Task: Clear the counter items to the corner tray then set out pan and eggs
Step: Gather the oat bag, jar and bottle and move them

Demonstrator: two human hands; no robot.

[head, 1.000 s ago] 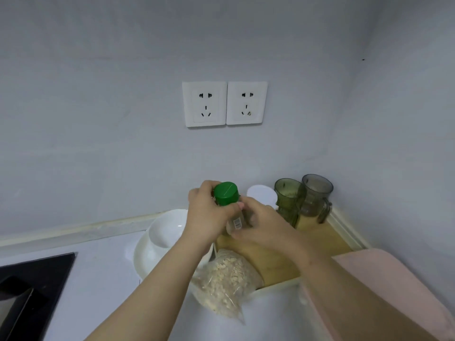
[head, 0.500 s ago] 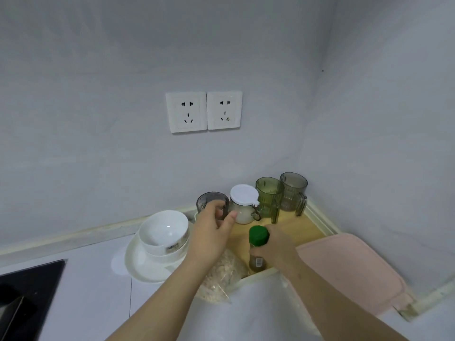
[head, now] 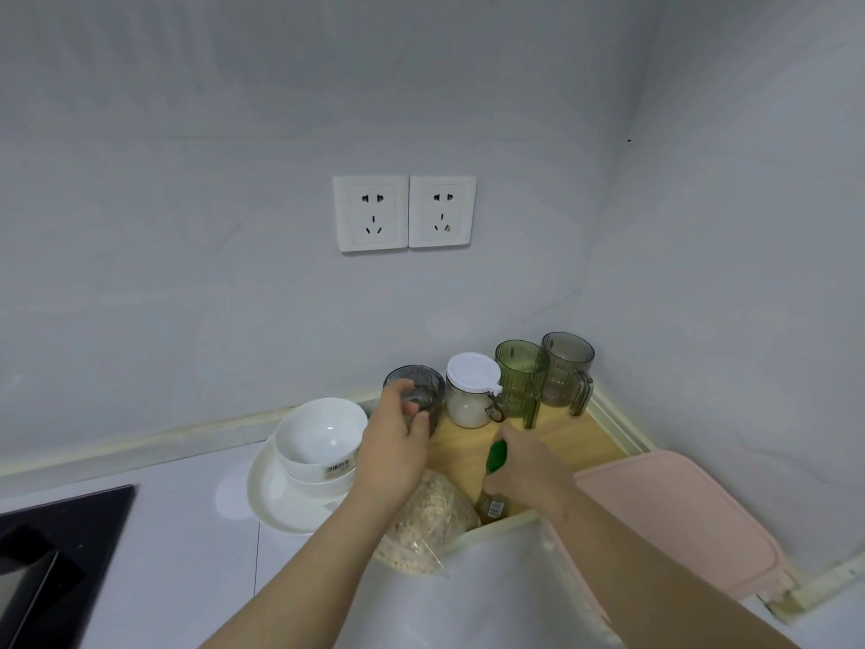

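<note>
Curling round the grey glass is the left hand (right hand clasps the green-capped bottle).

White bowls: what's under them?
A white plate lies under the stacked white bowls. The lower bowl's inside is covered by the upper one; the left hand hides the plate's right edge.

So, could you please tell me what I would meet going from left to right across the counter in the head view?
Black cooktop → stacked white bowls → grey glass, gripped by the left hand → white-lidded jar → green mug → grey mug → pink board.
</note>
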